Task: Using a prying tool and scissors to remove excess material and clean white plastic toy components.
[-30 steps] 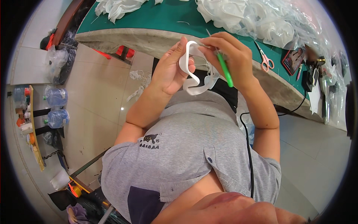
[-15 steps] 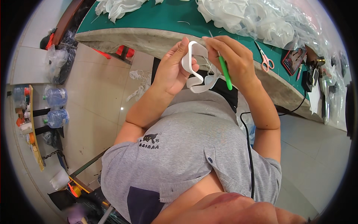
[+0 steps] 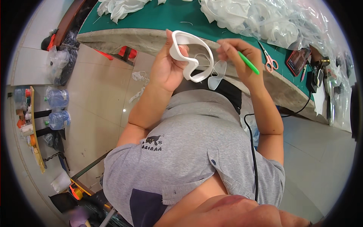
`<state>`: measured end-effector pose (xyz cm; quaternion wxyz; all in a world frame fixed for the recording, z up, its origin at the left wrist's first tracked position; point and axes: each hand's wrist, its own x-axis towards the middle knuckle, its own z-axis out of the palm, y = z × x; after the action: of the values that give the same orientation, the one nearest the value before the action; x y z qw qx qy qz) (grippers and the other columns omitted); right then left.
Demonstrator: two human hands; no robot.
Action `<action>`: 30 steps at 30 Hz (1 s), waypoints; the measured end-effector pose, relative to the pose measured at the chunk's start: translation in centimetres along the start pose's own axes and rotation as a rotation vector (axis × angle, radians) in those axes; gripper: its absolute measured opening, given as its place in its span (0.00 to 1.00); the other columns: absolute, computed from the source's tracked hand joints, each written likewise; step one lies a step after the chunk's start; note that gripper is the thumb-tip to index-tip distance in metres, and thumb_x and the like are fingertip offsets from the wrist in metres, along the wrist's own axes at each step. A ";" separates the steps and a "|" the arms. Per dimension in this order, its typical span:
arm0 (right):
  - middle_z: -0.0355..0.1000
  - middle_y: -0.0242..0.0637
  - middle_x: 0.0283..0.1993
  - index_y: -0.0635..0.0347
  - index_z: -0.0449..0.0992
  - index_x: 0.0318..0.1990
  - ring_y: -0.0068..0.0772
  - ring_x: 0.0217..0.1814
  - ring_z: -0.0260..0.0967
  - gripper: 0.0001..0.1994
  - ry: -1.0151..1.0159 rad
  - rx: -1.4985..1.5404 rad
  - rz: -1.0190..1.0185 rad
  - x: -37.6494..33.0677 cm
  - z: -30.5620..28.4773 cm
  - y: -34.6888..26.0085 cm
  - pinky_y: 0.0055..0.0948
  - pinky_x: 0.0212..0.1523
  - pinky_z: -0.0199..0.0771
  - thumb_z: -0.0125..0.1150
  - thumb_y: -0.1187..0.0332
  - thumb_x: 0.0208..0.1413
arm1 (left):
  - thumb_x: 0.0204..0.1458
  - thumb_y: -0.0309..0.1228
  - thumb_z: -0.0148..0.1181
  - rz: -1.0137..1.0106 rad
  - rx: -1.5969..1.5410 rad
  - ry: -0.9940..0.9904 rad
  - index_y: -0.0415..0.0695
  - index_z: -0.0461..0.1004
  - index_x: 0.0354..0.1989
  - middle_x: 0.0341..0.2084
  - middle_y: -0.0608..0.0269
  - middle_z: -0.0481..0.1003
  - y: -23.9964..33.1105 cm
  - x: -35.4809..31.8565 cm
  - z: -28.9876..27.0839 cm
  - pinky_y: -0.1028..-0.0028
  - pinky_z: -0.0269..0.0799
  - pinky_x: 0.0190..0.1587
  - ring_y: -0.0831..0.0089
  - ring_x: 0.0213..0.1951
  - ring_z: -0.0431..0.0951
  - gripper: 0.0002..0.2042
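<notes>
A white goggle-shaped frame (image 3: 208,51) with a notch on its lower side is gripped in my left hand (image 3: 168,70), the thumb along its outer left edge and the fingers behind. My right hand (image 3: 245,58) is closed round a slim green-handled tool (image 3: 248,62), a little to the right of the frame and apart from it. The tool's tip cannot be made out against my blurred fingers. Below and between the hands, a translucent lens-like piece (image 3: 217,78) shows over my dark lap, with thin pale strands beside it.
A green-topped table (image 3: 159,19) curves across the front. On it lie pink-handled scissors (image 3: 270,64), a phone (image 3: 298,61), a heap of translucent white pieces (image 3: 257,22) in clear plastic and another white pile (image 3: 123,7). A black cable (image 3: 251,143) hangs down my front.
My left hand has moved up and left, turning the white frame so its opening faces upward. My right hand has drawn away to the right with the green-handled tool, which has swung round.
</notes>
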<state>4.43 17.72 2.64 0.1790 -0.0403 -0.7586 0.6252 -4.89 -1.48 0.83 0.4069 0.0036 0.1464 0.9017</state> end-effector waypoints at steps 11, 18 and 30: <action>0.75 0.36 0.30 0.65 0.77 0.36 0.19 0.26 0.68 0.12 -0.362 0.344 0.496 -2.5 3.3 1.2 0.20 0.28 0.68 0.59 0.63 0.57 | 0.56 0.41 0.54 0.144 -0.134 -0.086 0.42 0.69 0.35 0.25 0.63 0.70 0.3 -0.4 0.5 0.81 0.77 0.32 0.78 0.29 0.76 0.13; 0.73 0.34 0.28 0.65 0.75 0.35 0.18 0.27 0.67 0.09 -0.267 0.337 0.389 -2.1 2.1 1.4 0.19 0.29 0.67 0.60 0.66 0.56 | 0.58 0.39 0.52 0.093 -0.318 -0.203 0.35 0.69 0.36 0.28 0.57 0.69 1.2 -0.2 0.3 0.78 0.80 0.36 0.73 0.32 0.73 0.15; 0.70 0.30 0.27 0.64 0.74 0.32 0.16 0.26 0.60 0.05 -0.214 -0.413 0.222 -2.5 0.7 2.2 0.20 0.28 0.62 0.63 0.73 0.51 | 0.60 0.41 0.48 0.042 -0.367 -0.333 0.37 0.70 0.40 0.29 0.53 0.68 2.0 -0.6 0.2 0.75 0.79 0.36 0.72 0.30 0.74 0.16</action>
<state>6.18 16.87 -0.13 0.0157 -0.0926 -0.8757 0.4737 -5.91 -3.17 1.59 0.4005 0.0813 -0.0892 0.9083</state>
